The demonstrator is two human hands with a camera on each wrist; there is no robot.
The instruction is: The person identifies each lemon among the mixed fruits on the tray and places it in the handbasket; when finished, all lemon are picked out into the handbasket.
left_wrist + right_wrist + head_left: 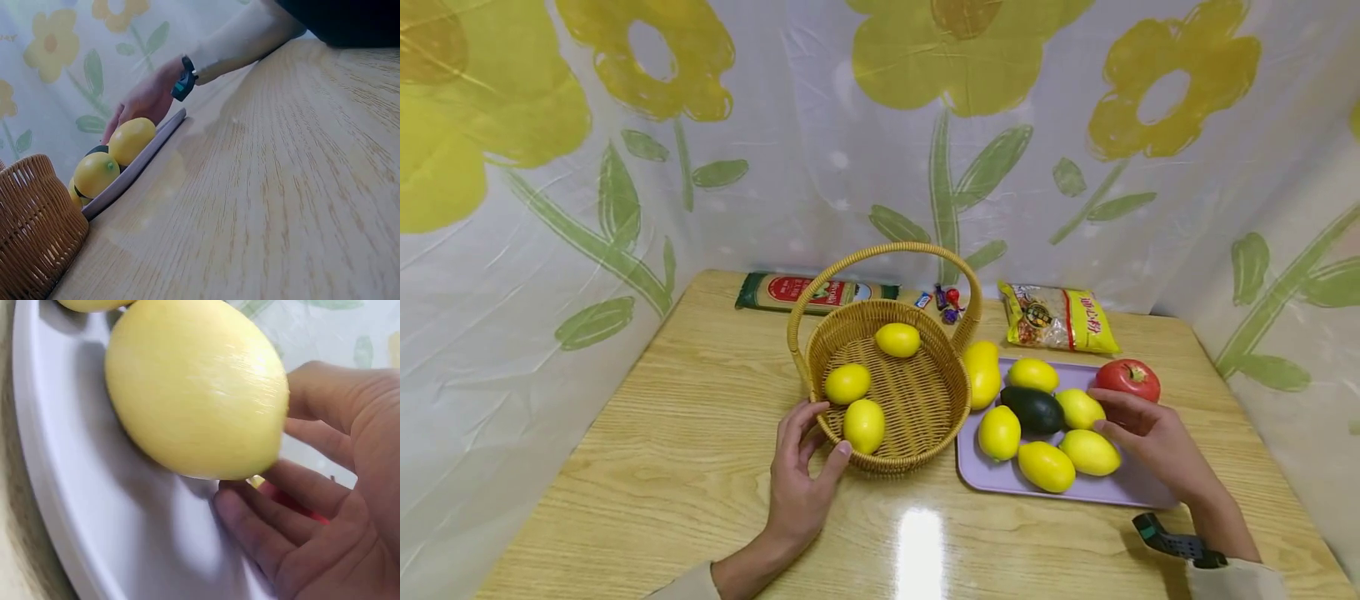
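My left hand [801,479] grips the near-left rim of a round wicker basket [917,400] with a tall handle. Inside it lie three yellow lemons, one of them [863,426] close to my left thumb. To the right, my right hand [1157,442] reaches over a lilac tray [1000,479]. Its thumb and fingertips are at the right end of a lemon [1078,409], fingers loosely extended. Several more lemons surround a dark green avocado-like fruit [1032,410] on the tray. In the right wrist view, a nearer lemon [197,387] partly hides the fingers.
A red pomegranate-like fruit [1127,379] sits at the tray's back right corner. An elongated yellow fruit [982,375] lies between basket and tray. Along the back are a long green-ended packet [775,292], small wrapped candies [951,304] and a yellow food bag [1060,318].
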